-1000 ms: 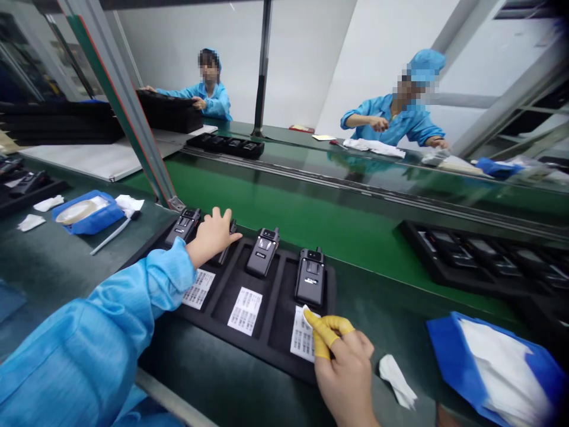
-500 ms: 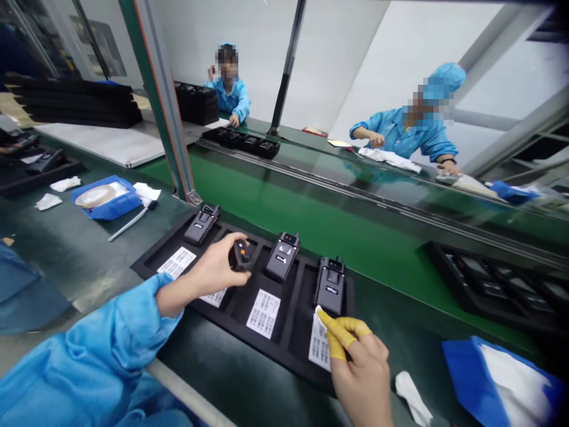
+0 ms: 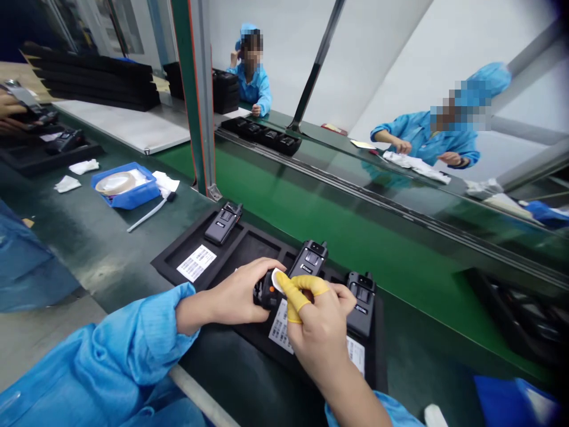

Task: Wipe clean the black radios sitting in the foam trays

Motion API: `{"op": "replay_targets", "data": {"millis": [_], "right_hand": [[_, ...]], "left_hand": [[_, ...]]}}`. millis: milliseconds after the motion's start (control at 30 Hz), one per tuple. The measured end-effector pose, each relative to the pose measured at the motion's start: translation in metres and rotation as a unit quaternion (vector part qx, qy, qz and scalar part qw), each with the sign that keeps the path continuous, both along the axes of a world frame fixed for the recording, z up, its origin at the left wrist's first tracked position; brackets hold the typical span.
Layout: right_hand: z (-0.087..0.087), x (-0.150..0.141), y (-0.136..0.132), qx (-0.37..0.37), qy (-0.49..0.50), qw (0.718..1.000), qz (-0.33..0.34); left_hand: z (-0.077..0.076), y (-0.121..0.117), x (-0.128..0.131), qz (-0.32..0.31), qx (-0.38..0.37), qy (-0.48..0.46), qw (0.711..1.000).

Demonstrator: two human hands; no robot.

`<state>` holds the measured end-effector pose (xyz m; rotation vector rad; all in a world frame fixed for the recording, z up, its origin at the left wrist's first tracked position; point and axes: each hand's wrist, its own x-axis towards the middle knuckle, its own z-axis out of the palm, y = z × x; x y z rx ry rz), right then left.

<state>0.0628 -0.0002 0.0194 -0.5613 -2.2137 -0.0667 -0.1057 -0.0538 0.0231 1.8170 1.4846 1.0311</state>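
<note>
We see a bright, evenly lit scene under soft, diffuse light that seems to fall from above, leaving only faint shadows. Pale glare streaks the green conveyor belt (image 3: 338, 237) toward 2 o'clock. Wide-angle distortion stretches the edges and tilts the metal post (image 3: 195, 101) at 11 o'clock, while the frame darkens at 1 o'clock.

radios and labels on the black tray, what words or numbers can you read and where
"Ritron", probably, though small, on the black handheld radio
White label: barcodes and small print, too small to read
Radio being held: no text readable
</note>
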Motion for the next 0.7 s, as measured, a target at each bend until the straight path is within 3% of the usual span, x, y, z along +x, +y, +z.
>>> {"op": "replay_targets", "data": {"millis": [333,533,700], "right_hand": [[0.0063,-0.0011,-0.0022,0.066,-0.035,0.997,0.016],[0.0085,-0.0007,-0.0035,0.049,-0.043,0.997,0.031],[0.0081,0.0004,-0.0040,-0.026,-0.020,0.998,0.052]], "left_hand": [[-0.0097,0.0014,-0.0007,-0.019,0.020,-0.014,1.000],[-0.0084,0.0017,-0.0013,-0.013,0.004,-0.010,1.000],[-0.0086,0.0016,-0.0018,-0.017,0.002,-0.007,1.000]]}}
